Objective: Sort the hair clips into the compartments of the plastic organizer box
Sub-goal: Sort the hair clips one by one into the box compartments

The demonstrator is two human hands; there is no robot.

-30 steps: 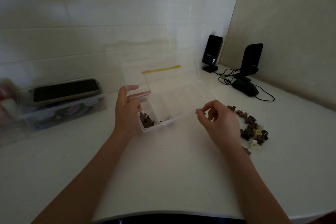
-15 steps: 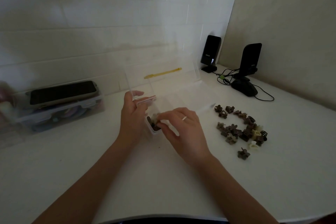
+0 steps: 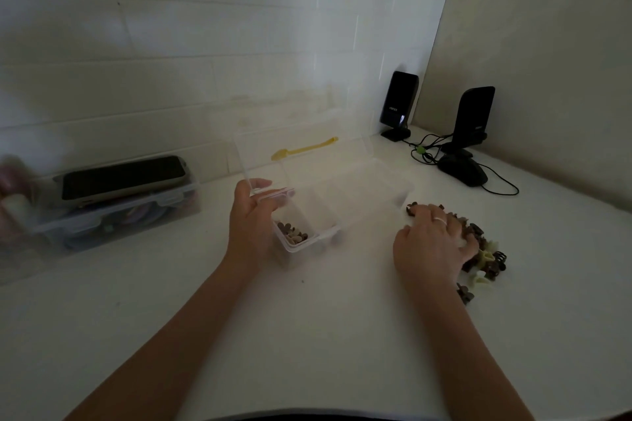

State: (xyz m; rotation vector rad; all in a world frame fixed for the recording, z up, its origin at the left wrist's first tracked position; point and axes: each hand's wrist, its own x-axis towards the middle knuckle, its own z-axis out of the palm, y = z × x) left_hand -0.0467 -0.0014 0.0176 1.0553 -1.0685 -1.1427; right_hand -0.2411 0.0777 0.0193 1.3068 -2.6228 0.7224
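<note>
The clear plastic organizer box (image 3: 362,202) lies mid-table with its lid (image 3: 307,161) standing open behind it. My left hand (image 3: 251,219) grips the box's left end, thumb over the rim. Several brown and beige hair clips (image 3: 292,234) lie in the leftmost compartment; the other compartments look bare. To the right of the box is a loose pile of brown, cream and black clips (image 3: 485,256). My right hand (image 3: 431,243) rests palm down on that pile with its fingers spread over the clips, hiding part of them.
At the left stands a clear storage box (image 3: 116,212) with a dark phone (image 3: 123,178) on top. Two black speakers (image 3: 398,102) (image 3: 473,113), a mouse (image 3: 463,171) and cables fill the back right corner. Walls close off the back and right.
My right hand has left the leftmost compartment and swung right onto the loose pile. The clip it carried is no longer in its fingers. My left hand still holds the box.
</note>
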